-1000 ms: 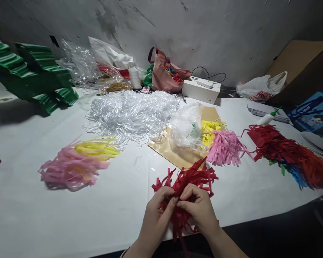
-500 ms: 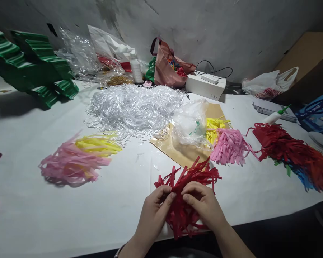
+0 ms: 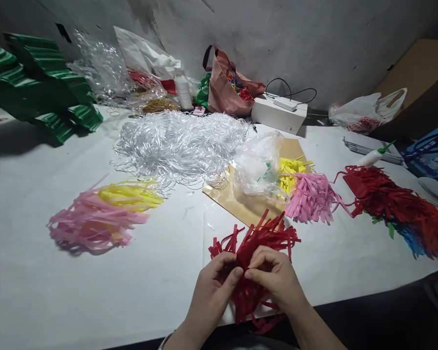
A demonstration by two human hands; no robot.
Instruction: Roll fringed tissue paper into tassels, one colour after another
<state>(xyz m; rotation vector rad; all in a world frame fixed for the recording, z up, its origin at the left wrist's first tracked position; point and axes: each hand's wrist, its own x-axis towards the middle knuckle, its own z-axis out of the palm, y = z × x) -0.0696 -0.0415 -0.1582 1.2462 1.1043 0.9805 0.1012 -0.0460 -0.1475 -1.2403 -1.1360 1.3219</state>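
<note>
A bundle of red fringed strips (image 3: 273, 234) lies at the front edge of the white-covered table, some strips hanging toward me. My left hand (image 3: 219, 279) grips its middle from the left, thumb against the band the strips come from. My right hand (image 3: 272, 272) pinches the same band from the right, thumb and forefinger together. The two thumbs nearly meet. Part of the red bundle is hidden behind my fingers. Just beyond it lies a sheet of brown card (image 3: 237, 206) with a clear plastic bag (image 3: 257, 165) on top.
Pink and yellow strips (image 3: 95, 218) lie to the left. A heap of white cord (image 3: 182, 146) spreads behind. Pink fringe (image 3: 310, 197), red fringe (image 3: 383, 189) and a glue bottle (image 3: 372, 158) are at right. A green layered object (image 3: 44, 87) stands far left; a white box (image 3: 279, 114) sits by the wall.
My fingers have shifted slightly on the red band, and the thumbs have come closer together. Some lower strips now hang farther over the edge. The view has moved a little.
</note>
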